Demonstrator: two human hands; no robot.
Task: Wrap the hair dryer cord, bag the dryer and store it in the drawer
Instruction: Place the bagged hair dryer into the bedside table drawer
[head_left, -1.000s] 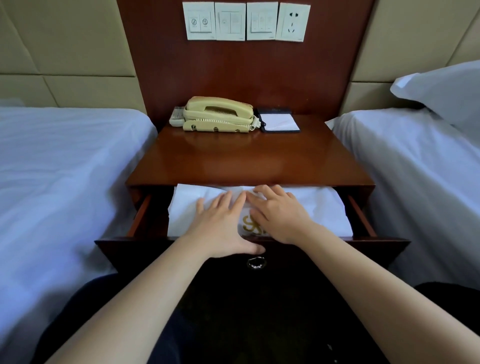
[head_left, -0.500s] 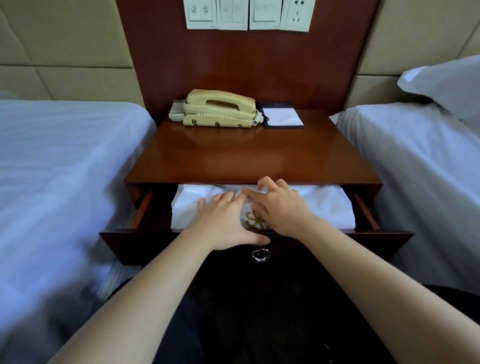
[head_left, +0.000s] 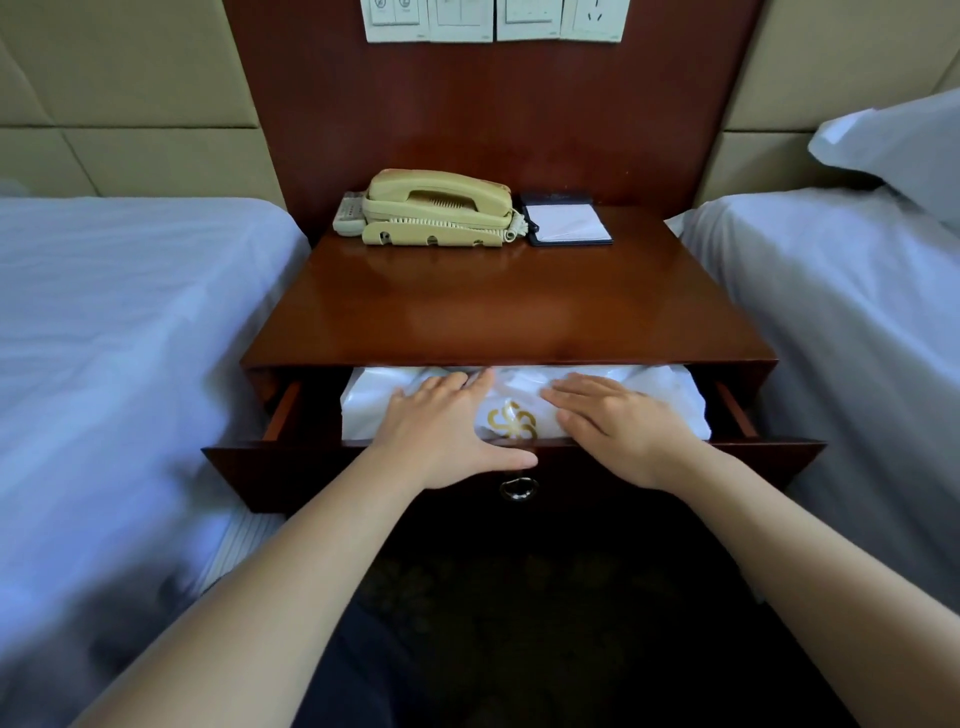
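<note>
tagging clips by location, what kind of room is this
Most likely a hotel twin room. A nightstand stands between two beds made up in plain white. A corded phone and a notepad sit on it, below a row of wall switches.

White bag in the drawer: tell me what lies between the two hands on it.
Head view: the gold logo printed on the white bag lies between the left hand and right hand.
</note>
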